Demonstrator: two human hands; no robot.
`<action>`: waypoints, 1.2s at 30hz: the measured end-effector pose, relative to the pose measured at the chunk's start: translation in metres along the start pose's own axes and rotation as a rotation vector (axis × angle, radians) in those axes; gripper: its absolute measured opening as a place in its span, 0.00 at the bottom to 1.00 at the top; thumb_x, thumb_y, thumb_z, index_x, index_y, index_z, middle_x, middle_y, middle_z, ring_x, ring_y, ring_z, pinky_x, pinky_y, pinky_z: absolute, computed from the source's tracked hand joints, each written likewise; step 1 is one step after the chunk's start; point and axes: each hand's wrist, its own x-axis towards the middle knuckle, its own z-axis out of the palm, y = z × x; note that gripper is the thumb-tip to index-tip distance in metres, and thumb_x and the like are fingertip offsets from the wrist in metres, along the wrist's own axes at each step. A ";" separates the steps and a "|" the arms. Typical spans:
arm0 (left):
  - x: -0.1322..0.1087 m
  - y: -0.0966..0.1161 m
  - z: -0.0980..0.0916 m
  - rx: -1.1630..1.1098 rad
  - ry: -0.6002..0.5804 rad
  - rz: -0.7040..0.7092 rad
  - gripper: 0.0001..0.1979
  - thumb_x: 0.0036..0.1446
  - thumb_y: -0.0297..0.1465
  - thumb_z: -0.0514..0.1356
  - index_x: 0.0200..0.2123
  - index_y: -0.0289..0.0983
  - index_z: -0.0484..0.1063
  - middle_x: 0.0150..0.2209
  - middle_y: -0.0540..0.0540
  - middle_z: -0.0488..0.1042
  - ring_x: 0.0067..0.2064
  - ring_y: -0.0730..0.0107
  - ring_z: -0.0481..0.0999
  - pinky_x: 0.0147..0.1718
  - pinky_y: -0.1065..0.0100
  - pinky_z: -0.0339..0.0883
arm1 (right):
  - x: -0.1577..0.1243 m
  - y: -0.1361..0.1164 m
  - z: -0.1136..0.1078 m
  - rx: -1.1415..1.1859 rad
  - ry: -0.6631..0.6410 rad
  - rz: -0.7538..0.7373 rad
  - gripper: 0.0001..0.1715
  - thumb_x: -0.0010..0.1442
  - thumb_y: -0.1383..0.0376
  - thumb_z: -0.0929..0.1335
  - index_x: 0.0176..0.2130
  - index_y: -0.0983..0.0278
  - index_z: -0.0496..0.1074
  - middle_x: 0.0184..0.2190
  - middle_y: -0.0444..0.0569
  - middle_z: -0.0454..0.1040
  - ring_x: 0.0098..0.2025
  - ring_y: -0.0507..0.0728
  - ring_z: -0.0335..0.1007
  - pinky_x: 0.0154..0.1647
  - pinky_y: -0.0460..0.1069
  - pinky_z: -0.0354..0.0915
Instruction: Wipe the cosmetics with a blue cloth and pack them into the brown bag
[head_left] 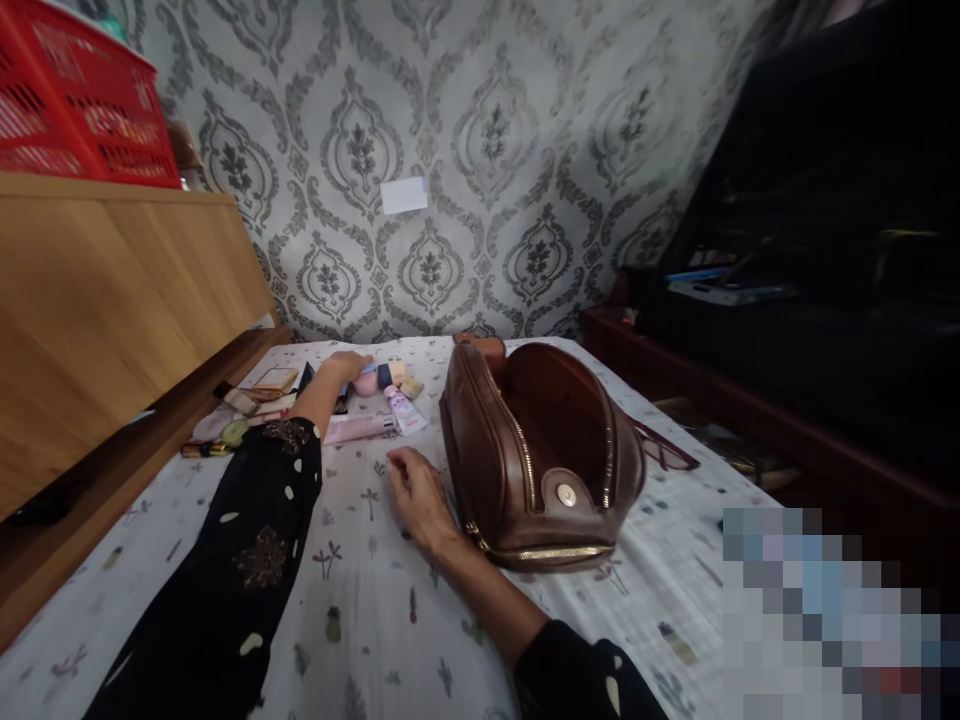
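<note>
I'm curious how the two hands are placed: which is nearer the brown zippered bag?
Right. The right hand is close beside the brown zippered bag, just to its left; the left hand is farther away, among the cosmetics.

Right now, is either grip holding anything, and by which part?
The right grip holds nothing, beside the brown zippered bag. The left grip is at the cosmetics; whether it holds one, and where, cannot be told.
</note>
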 end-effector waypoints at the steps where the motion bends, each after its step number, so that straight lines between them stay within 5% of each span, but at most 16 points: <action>1: -0.003 -0.001 0.000 0.011 -0.007 0.002 0.18 0.65 0.37 0.60 0.54 0.36 0.70 0.53 0.41 0.72 0.50 0.60 0.75 0.48 0.54 0.73 | 0.000 0.000 0.000 0.000 0.003 -0.001 0.10 0.62 0.68 0.62 0.40 0.62 0.72 0.37 0.50 0.76 0.40 0.57 0.71 0.45 0.50 0.65; 9: -0.030 0.004 0.008 0.101 0.109 -0.039 0.16 0.61 0.21 0.52 0.44 0.39 0.76 0.55 0.36 0.69 0.60 0.50 0.65 0.52 0.56 0.66 | 0.000 0.003 0.001 -0.004 0.006 -0.022 0.10 0.63 0.67 0.62 0.40 0.63 0.72 0.36 0.51 0.76 0.40 0.57 0.71 0.45 0.50 0.64; 18: -0.062 0.012 0.011 0.069 0.269 -0.190 0.18 0.67 0.30 0.49 0.57 0.39 0.65 0.57 0.33 0.64 0.50 0.49 0.75 0.45 0.55 0.67 | 0.003 0.004 0.003 -0.034 -0.001 -0.037 0.10 0.63 0.67 0.62 0.37 0.63 0.72 0.34 0.50 0.75 0.37 0.56 0.69 0.41 0.49 0.63; 27: -0.099 0.017 0.014 -0.029 0.408 -0.302 0.20 0.70 0.45 0.46 0.57 0.41 0.63 0.52 0.39 0.69 0.47 0.54 0.76 0.43 0.61 0.67 | 0.004 0.005 0.003 -0.036 0.004 -0.059 0.09 0.63 0.67 0.62 0.35 0.62 0.72 0.32 0.49 0.75 0.35 0.56 0.68 0.39 0.49 0.63; 36: -0.146 0.023 0.019 -0.132 0.425 -0.107 0.16 0.69 0.40 0.51 0.55 0.45 0.67 0.54 0.45 0.69 0.49 0.62 0.74 0.42 0.67 0.67 | 0.004 0.002 0.002 -0.033 -0.009 -0.054 0.10 0.62 0.67 0.62 0.33 0.63 0.71 0.30 0.48 0.73 0.34 0.56 0.67 0.38 0.49 0.61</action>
